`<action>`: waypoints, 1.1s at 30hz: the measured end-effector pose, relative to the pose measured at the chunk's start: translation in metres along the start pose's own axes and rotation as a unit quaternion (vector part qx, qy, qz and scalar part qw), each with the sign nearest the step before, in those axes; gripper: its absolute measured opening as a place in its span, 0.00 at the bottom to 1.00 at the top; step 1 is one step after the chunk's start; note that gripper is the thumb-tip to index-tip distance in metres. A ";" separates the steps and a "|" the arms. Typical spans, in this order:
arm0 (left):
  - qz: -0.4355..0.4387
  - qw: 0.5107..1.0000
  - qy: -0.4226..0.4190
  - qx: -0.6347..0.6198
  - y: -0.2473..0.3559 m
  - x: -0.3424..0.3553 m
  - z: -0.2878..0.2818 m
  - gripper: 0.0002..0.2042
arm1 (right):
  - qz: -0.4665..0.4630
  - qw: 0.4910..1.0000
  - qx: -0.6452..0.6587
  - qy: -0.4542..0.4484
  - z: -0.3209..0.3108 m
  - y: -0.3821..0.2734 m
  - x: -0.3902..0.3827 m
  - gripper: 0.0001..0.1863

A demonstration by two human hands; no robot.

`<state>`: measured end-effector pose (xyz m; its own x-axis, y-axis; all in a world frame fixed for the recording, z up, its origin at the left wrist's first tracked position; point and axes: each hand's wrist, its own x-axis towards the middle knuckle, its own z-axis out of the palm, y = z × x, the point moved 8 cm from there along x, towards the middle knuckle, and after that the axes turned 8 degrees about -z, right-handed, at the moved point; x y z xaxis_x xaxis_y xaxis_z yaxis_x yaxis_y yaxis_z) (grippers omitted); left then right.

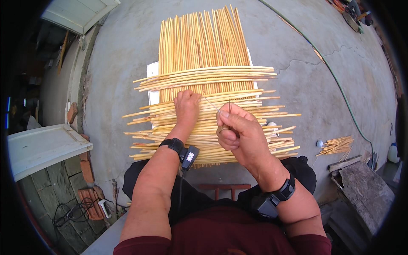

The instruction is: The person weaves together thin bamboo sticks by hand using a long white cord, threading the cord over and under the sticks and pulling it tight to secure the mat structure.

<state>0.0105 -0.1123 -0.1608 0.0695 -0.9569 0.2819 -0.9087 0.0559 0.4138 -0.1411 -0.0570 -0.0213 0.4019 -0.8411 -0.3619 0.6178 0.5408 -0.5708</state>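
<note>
A mat of long, pale yellow reed stalks (199, 46) lies lengthwise before me, with more stalks (212, 111) laid across it in several rows. My left hand (186, 106) rests on these crosswise stalks, its fingers curled down and their tips hidden. To its right, my right hand (240, 129) is raised above the stalks, thumb and forefinger pinched on a thin light thread (211, 103). That thread runs taut down to the stalks beside my left fingers. A slim dark needle-like tip (229, 105) sticks up from the right pinch. A brownish band (224, 127) circles a right finger.
A white board (152, 97) shows under the mat. Short cut stalks (337, 145) and a small pale ball (319, 143) lie to the right, near a green hose (340, 85). Weathered wood (365, 187) is at lower right; a white door panel (49, 148) stands left.
</note>
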 end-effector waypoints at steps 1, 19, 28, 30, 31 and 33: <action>-0.003 1.000 0.004 -0.001 0.000 -0.001 0.000 0.06 | -0.009 1.000 0.006 0.005 -0.002 -0.006 0.003 0.08; 0.015 1.000 0.013 -0.016 -0.005 -0.011 0.005 0.09 | -0.171 0.914 -0.365 -0.040 0.016 -0.044 0.009 0.11; 0.028 0.999 -0.017 0.003 -0.008 -0.012 0.014 0.14 | -0.086 0.768 -0.616 -0.152 0.035 -0.010 -0.020 0.10; 0.032 0.999 -0.032 0.017 -0.007 -0.013 0.015 0.16 | -0.091 0.754 -0.638 -0.126 0.031 -0.012 -0.022 0.10; 0.038 0.998 -0.032 0.024 -0.006 -0.013 0.014 0.18 | -0.094 0.747 -0.647 -0.119 0.030 -0.012 -0.021 0.10; 0.041 0.997 -0.050 0.050 -0.002 -0.015 0.015 0.23 | -0.108 0.745 -0.646 -0.127 0.031 -0.013 -0.024 0.10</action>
<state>0.0053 -0.1028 -0.1791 -0.0442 -0.9741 0.2219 -0.9467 0.1118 0.3021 -0.1376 -0.0439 0.0174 0.6039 -0.7907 -0.1006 -0.4135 -0.2028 -0.8876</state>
